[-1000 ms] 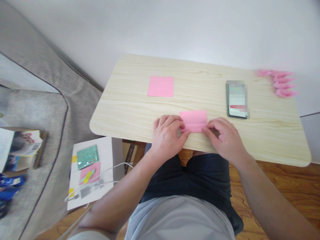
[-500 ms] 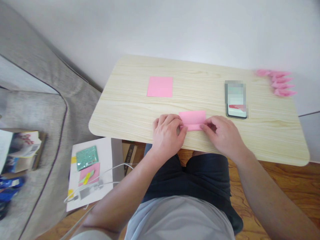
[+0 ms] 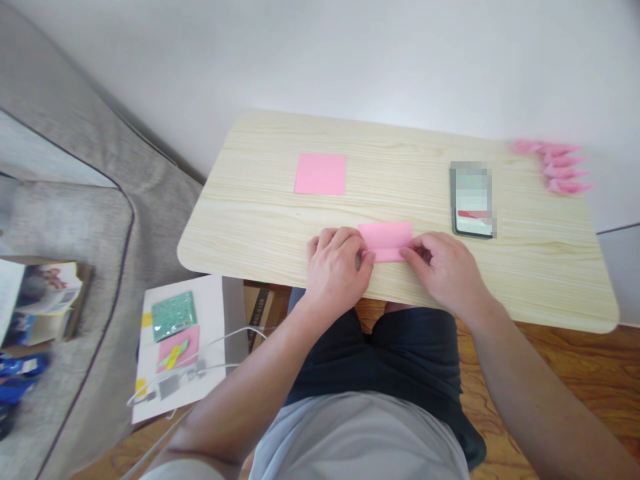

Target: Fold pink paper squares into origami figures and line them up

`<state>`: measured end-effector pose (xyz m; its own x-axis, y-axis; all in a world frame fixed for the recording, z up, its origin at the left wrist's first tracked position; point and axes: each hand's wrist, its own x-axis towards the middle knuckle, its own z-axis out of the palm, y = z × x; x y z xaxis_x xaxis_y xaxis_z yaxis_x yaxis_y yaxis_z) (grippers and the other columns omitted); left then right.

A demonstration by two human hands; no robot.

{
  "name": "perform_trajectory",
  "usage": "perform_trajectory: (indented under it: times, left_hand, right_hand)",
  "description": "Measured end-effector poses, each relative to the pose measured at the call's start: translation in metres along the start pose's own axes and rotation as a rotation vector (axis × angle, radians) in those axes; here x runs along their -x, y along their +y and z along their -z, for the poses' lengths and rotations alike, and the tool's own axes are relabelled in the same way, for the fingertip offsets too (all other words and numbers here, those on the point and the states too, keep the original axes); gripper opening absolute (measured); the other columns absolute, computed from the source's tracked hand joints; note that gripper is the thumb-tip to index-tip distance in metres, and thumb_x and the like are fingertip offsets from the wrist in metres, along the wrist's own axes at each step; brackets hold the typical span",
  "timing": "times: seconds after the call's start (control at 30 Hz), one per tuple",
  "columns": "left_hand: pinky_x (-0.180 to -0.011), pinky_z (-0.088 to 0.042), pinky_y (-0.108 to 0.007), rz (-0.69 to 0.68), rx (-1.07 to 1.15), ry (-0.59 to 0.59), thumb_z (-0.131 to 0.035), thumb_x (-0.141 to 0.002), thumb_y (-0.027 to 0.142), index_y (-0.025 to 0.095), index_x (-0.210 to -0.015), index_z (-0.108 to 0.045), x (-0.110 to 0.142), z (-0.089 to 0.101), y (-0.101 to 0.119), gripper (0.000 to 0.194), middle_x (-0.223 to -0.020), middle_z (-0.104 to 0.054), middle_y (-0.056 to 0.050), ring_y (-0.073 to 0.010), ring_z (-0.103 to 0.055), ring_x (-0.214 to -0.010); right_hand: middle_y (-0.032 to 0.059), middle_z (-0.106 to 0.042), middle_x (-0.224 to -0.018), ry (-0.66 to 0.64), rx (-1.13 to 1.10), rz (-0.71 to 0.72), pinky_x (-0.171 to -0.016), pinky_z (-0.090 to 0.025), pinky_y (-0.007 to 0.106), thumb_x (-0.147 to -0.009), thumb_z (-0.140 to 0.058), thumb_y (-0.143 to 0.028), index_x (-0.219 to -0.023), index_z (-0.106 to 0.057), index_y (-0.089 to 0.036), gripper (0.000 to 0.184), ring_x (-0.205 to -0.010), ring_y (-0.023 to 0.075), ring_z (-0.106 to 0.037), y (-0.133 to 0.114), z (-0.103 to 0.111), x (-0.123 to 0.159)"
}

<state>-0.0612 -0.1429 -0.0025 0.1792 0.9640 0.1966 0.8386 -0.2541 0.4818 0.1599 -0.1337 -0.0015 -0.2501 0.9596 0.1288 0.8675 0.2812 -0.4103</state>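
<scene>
A pink sheet of paper (image 3: 385,237) lies near the front edge of the table, with a narrow strip folded along its near side. My left hand (image 3: 337,263) pinches the left end of that fold between thumb and fingers. At the right end, my right hand (image 3: 440,270) grips the fold the same way. Further back and to the left, a flat square of pink paper (image 3: 320,174) rests on the wood. Several folded pink paper pieces (image 3: 565,170) sit in a row at the far right; they look slightly blurred.
The pale wooden table (image 3: 240,227) has rounded corners and stands against a wall. A phone (image 3: 473,200) lies right of my hands. Lower left, a white box (image 3: 150,353) bears a green packet (image 3: 175,316), pink paper and white cables. A grey sofa (image 3: 90,280) stands at left.
Hardly anything differs. Both hands keep their hold on the pink paper in nearly the same place.
</scene>
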Motion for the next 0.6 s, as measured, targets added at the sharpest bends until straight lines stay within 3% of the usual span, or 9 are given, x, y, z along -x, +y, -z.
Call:
perform_trajectory:
  times: [0.6]
  left_hand:
    - [-0.102,-0.042,-0.049,-0.01,-0.011,0.007,-0.062,-0.097,0.031,0.026,-0.093,-0.066,-0.0007,-0.0008,-0.0005,0.008,-0.117,-0.072,-0.004,-0.0289,-0.057,-0.117]
  right_hand:
    - [0.0052,-0.068,-0.079,0.061,-0.034,-0.045,-0.073,-0.042,0.037,-0.095,-0.063,-0.036,-0.089,-0.068,-0.022,0.017,-0.079,0.0239,-0.061,-0.0018,-0.0037,0.0012]
